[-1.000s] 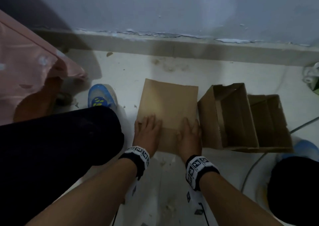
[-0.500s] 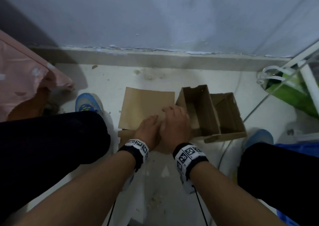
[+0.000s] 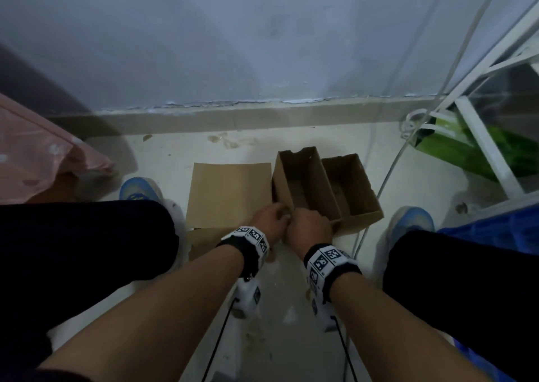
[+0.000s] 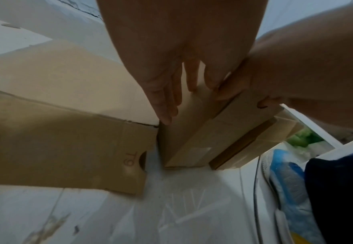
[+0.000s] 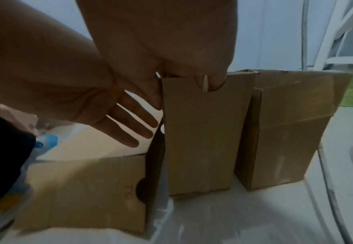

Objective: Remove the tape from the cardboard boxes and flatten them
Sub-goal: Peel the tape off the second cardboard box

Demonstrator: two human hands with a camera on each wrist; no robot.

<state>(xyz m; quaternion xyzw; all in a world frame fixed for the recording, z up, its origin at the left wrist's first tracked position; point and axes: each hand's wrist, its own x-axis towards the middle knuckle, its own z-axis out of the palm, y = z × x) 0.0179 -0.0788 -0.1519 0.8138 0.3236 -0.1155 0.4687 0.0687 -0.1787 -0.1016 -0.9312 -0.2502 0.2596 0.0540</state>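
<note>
With the right hand (image 5: pixel 192 72) pinching the open box's (image 3: pixel 303 183) near wall and the left hand (image 4: pixel 165 92) flat against it, the thin cardboard could tear if yanked.

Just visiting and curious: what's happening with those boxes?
Right hand grips open box rim. Left hand open beside it. Flattened box done. Second open box waits.

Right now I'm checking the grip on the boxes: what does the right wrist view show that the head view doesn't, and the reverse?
Only the right wrist view shows the right hand's fingers hooked over the near wall of the open box, and the left hand with straight fingers.

Only the head view shows the second box's open inside, the pink cloth and both wristbands.

Both show the flattened box, two standing boxes, the floor.
</note>
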